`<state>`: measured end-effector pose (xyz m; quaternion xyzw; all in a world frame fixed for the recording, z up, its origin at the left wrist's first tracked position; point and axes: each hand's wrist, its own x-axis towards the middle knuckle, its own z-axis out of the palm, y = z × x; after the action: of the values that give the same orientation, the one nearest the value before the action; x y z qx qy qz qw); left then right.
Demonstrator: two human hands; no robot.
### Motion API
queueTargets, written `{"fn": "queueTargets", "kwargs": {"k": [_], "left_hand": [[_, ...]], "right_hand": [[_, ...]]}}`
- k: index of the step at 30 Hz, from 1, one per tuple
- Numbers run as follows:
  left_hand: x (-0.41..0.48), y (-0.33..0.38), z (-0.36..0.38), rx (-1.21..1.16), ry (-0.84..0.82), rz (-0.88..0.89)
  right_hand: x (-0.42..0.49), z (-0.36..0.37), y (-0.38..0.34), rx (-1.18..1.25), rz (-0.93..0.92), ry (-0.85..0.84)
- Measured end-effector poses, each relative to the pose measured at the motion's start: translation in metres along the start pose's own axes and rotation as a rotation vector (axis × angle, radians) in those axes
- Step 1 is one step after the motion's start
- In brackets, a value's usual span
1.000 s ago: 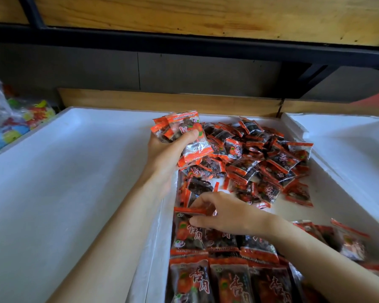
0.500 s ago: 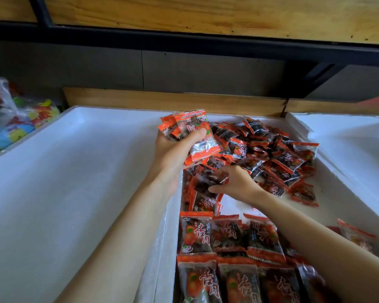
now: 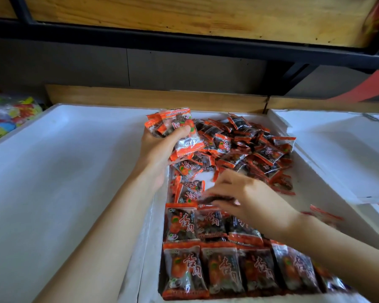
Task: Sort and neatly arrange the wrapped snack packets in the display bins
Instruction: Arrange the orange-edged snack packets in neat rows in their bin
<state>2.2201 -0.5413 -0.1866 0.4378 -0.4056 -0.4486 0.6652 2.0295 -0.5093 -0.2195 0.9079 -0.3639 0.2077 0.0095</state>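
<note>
My left hand (image 3: 160, 149) grips a bundle of packets (image 3: 179, 130) above the far-left part of the white bin (image 3: 313, 193). My right hand (image 3: 247, 195) pinches one blurred packet (image 3: 209, 199) just beyond the neat rows (image 3: 223, 270) at the near end. A loose heap (image 3: 249, 147) fills the far end.

A loose pile of packets (image 3: 245, 149) crowds the far end of the middle bin (image 3: 324, 184), and neat rows (image 3: 223, 270) fill its near end. The small bare patch (image 3: 207, 178) between them is half covered by the right hand (image 3: 249, 197), which pinches a blurred packet (image 3: 214, 199). The left hand (image 3: 160, 149), gripping a stack (image 3: 179, 132), hangs over the left wall. A bare strip (image 3: 309, 206) runs along the right wall.
</note>
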Motion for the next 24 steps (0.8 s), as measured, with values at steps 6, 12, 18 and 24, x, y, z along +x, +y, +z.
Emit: {"fn": "queueTargets", "kwargs": {"k": [6, 12, 18, 24], "left_hand": [[0.001, -0.002, -0.002, 0.011, 0.010, -0.009], [0.000, -0.002, -0.002, 0.011, 0.007, -0.011], [-0.001, -0.002, -0.003, 0.008, -0.003, -0.006], [0.000, -0.001, -0.003, -0.010, -0.006, -0.009]], "right_hand": [[-0.020, 0.004, -0.011, 0.032, -0.026, -0.308], [-0.008, 0.011, 0.004, 0.065, 0.085, -0.415], [-0.003, 0.017, 0.008, 0.135, 0.183, -0.474], [0.039, 0.018, 0.026, 0.342, 0.292, -0.288]]}}
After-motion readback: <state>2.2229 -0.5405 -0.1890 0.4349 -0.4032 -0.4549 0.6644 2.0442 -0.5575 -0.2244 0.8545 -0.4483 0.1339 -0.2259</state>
